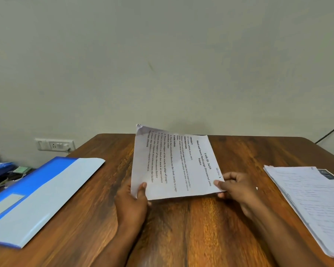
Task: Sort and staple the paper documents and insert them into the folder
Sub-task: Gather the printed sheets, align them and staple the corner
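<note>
The sorting step appears to be in hand: both hands are lifting one printed sheet [174,164] off the desk [191,228] at its near edge, with the far edge tilting up toward the wall. The left hand [132,201] is pinching the near left corner, thumb on top; the right hand [237,186] is pinching the near right corner the same way — fingers curling beneath. The remaining stack of papers [312,201] is lying at the right edge of the desk, well apart, and the blue folder [39,195] is lying at the left. No stapler is showing. The next move is likely calling for placing this sheet in order — keeping its edges square.
</note>
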The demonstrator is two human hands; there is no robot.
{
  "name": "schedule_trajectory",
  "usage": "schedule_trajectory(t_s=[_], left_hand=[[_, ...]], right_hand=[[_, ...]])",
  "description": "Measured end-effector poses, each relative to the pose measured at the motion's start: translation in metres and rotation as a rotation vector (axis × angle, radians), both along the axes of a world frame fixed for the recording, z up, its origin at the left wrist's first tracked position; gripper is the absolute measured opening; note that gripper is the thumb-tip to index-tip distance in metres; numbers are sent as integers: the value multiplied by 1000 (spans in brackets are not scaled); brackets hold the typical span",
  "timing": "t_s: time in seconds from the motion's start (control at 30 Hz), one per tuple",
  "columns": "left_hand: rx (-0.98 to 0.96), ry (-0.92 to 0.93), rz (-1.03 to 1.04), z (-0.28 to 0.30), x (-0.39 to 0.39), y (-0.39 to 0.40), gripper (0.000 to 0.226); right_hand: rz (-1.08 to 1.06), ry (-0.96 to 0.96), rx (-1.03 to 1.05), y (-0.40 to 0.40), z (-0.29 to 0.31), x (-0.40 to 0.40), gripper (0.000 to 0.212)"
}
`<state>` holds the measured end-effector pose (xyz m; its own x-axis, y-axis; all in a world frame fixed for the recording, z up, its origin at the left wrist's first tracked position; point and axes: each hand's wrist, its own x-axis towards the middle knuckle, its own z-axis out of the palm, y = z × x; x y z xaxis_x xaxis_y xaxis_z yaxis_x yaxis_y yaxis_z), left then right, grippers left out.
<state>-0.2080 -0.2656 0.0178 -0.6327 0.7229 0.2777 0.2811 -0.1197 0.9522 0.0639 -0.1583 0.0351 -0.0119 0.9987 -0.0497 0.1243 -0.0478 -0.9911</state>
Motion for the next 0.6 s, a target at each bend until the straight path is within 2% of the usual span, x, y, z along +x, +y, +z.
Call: schedule_trajectory(t_s=[0.43,0.6], left_hand=[[-169,204,-33,1,2,-2,58],[-50,339,-39,0,8,-6,69]], right_hand=[[-40,-74,22,9,-9,1,18],[-44,-50,-5,7,-9,2,19]])
